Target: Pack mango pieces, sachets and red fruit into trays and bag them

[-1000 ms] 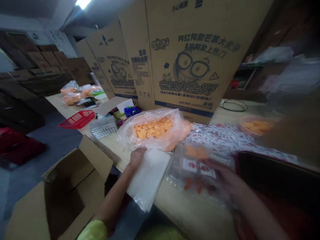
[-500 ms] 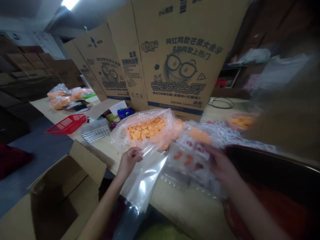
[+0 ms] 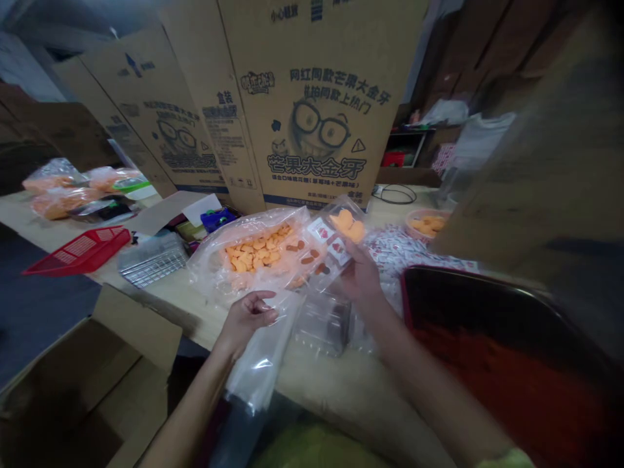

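Over tabletop (image 3: 341, 383) front edge: left hand (image 3: 246, 318) pinching top edge of clear plastic bag (image 3: 258, 364), thumb on fingers, bag hanging past edge. Right hand (image 3: 361, 276) gripping lower end of clear blister tray (image 3: 324, 244), held up, tilted, orange candy pieces (image 3: 346, 224) inside. Bulk candy bag (image 3: 253, 250) just behind. Risk: tilt could spill loose pieces; slick film could slip from pinch.

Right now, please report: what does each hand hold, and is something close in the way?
Left hand pinching clear bag. Right hand raising clear pack of orange pieces. Open bag of orange pieces just beyond, right hand's pack overlapping it.
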{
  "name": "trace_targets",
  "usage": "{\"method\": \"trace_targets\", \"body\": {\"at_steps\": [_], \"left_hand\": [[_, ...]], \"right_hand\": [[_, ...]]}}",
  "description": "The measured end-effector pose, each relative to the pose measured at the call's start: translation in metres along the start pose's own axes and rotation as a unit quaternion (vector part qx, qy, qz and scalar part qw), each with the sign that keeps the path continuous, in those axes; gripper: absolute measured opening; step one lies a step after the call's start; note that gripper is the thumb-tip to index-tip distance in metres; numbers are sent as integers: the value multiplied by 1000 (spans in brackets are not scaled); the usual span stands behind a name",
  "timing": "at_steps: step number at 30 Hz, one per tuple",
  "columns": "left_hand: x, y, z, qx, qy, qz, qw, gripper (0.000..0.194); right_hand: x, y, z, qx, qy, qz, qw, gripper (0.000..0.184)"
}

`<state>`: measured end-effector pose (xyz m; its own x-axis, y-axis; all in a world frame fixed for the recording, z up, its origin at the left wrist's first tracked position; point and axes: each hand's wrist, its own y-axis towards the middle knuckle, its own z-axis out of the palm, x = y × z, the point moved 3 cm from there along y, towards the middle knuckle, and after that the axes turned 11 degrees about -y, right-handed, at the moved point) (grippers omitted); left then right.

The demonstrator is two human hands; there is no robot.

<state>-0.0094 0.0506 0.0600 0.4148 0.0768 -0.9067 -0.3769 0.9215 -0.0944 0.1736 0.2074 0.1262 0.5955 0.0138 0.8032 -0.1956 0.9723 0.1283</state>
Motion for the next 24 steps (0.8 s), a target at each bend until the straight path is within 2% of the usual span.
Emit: {"method": "trace_targets", "body": {"at_steps": [6, 15, 20, 24], "left_hand": [[6, -1, 3, 21, 2, -17, 1000, 51], [15, 2, 2, 16, 2, -21, 1000, 47], [17, 3, -3, 5, -48, -36, 998, 49], [21, 5, -7, -30, -108, -53, 992, 49]], "right_hand": [[-9, 1, 1, -8, -1, -19, 1000, 17], [-17, 3, 7, 7, 9, -17, 1000, 19], [-23, -1, 0, 4, -8, -11, 1000, 21], [-22, -5, -3, 26, -13, 4, 1000, 24]]}}
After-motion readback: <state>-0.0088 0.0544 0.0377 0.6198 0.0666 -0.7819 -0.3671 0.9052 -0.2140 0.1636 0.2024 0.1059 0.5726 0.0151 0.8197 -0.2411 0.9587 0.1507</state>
